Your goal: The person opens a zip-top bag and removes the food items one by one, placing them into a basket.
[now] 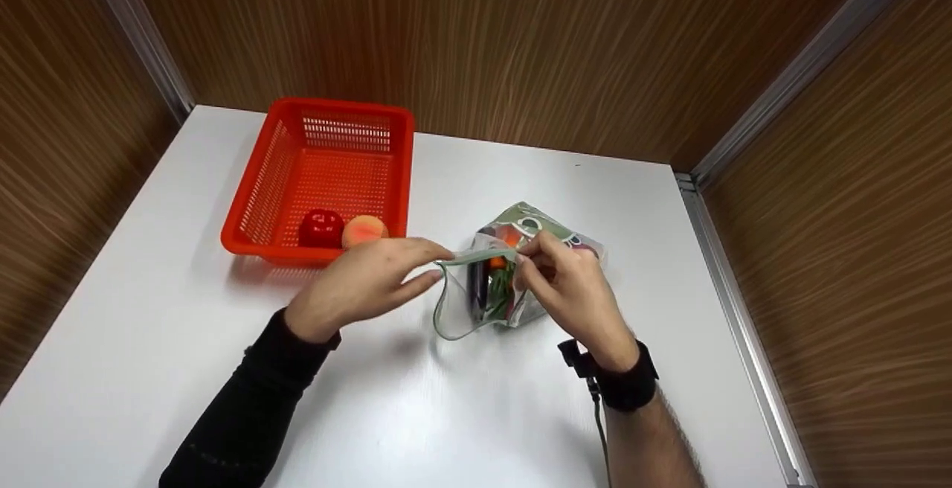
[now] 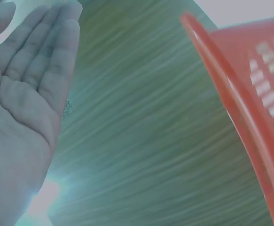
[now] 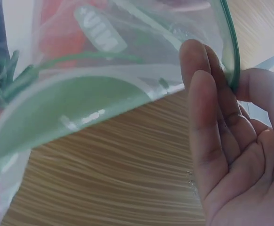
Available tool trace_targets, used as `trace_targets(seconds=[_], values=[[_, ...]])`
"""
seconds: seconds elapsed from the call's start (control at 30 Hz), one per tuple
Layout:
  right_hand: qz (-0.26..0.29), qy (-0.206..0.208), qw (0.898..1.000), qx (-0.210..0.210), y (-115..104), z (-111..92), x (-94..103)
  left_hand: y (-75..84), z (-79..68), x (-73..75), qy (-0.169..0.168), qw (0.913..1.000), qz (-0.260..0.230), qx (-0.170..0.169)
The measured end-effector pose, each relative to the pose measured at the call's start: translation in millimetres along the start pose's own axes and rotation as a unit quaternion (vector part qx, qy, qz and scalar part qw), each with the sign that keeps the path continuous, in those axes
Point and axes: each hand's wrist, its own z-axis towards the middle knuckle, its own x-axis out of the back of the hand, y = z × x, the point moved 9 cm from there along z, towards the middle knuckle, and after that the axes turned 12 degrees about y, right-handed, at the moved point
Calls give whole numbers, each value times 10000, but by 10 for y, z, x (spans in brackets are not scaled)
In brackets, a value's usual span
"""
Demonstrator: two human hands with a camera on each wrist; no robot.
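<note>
A clear plastic zip bag (image 1: 523, 214) with a green edge and green printed patterns lies tilted on the table, its mouth facing the person. Inside show a dark purple eggplant-like piece (image 1: 477, 287), something orange (image 1: 497, 262) and green vegetable pieces (image 1: 501, 293). My right hand (image 1: 573, 287) pinches the bag's green edge between thumb and fingers; the right wrist view shows this grip on the bag (image 3: 75, 101) closely. At the left corner of the mouth, my left hand (image 1: 372, 280) has its fingertips right at the edge, fingers straight and thumb apart.
A red perforated basket (image 1: 346, 175) stands at the back left, close beyond the left hand. In its near end lie a shiny red apple (image 1: 321, 228) and a peach-coloured round fruit (image 1: 364, 230). Wood-grain panels (image 1: 506, 49) border the white table (image 1: 461, 428).
</note>
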Motion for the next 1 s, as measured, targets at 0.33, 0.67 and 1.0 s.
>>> trace_targets(seconds=[0.33,0.67,1.0], values=[[854,-68,9963,-16,-75,-25,-126,187,-10,-114,-191,9994,34,-299],[948,181,9946,-376,0,-9,-79,261,14,-249,-197,9979,-193,-590],[1007,105,9947,-192,-48,-9,-104,167,74,-711,-608,9973,-379,-128]])
